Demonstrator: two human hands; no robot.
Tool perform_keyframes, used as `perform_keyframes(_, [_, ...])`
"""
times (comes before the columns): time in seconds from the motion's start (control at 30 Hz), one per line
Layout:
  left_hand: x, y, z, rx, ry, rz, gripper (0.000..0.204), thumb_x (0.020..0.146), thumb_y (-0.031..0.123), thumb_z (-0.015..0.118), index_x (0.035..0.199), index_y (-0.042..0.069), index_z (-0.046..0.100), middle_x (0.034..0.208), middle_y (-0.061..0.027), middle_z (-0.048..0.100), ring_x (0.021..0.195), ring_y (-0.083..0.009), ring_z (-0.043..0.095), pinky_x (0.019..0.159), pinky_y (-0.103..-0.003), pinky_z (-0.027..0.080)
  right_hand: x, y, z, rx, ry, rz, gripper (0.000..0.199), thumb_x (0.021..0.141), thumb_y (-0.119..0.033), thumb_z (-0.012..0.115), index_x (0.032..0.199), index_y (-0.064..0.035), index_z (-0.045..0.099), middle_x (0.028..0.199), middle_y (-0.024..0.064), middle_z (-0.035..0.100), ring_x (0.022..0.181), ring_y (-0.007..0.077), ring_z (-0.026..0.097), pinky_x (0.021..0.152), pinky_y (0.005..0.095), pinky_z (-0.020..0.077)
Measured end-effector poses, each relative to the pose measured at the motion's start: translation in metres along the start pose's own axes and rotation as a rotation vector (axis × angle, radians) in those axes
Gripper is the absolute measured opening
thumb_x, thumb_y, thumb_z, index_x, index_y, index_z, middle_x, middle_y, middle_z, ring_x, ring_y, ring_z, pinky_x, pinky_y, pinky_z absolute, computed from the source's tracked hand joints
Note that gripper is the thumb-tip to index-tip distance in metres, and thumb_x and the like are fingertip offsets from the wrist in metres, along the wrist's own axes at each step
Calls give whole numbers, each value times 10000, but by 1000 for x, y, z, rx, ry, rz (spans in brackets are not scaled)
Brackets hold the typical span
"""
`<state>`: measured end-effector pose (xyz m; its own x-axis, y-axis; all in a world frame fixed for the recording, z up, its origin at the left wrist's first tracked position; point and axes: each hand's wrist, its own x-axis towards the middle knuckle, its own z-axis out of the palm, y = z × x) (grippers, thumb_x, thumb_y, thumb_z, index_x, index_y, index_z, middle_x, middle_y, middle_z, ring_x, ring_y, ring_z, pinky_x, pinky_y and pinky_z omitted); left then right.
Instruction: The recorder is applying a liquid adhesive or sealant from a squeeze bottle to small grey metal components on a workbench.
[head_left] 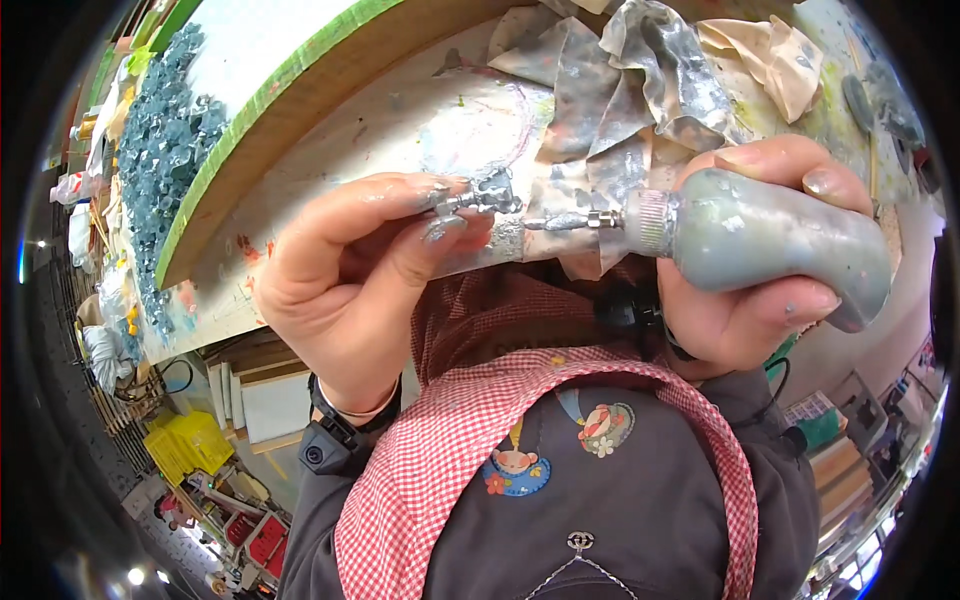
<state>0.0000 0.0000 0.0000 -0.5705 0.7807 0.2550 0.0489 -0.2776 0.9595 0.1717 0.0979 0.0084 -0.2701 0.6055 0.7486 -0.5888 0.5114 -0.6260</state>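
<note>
My left hand (345,250) pinches a small, shiny grey piece (490,192) between thumb and fingertips; its exact kind is hard to make out. Grey paint smears the fingertips. Wrapped in my right hand (715,315) is a soft, grey-stained squeeze bottle (780,235), lying on its side with its ribbed collar and thin metal nozzle (570,221) pointing left. The nozzle tip, coated in grey, is close to the small piece; whether they touch I cannot tell. Behind both hands lie crumpled, grey-smeared cloths (575,85) on the paint-stained table (400,140).
A curved-looking, green-edged board (250,115) crosses the table at the left. Beyond it is a heap of small blue-grey pieces (165,150). A beige cloth (775,65) lies far right. Below the table at left are a yellow crate (190,445) and leaning white panels (275,410).
</note>
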Motion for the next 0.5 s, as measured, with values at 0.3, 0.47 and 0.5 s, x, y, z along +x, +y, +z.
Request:
perform_keyframes(0.3, [1, -4, -1, 38, -47, 76, 230, 695, -170, 566, 902, -76, 529, 898, -181, 575, 784, -220, 605, 672, -298, 536, -5, 58, -10, -40, 13, 11, 571, 835, -493, 429, 1122, -5, 359, 916, 208, 484, 636, 209, 493, 536, 288, 434])
perform_keyframes(0.47, [1, -3, 0, 80, -32, 79, 236, 681, -185, 567, 885, -71, 537, 892, -173, 577, 788, -216, 602, 679, -301, 535, 2, 58, -6, -143, 17, 40, 576, 828, -502, 433, 1113, -7, 360, 912, 204, 483, 634, 211, 489, 525, 289, 429])
perform_keyframes(0.5, [0, -3, -1, 76, -32, 78, 236, 677, -187, 571, 879, -69, 540, 890, -170, 578, 792, -213, 601, 682, -300, 534, 1, 59, -7, -59, 24, 18, 577, 827, -504, 434, 1112, -7, 360, 912, 203, 483, 633, 211, 489, 523, 289, 428])
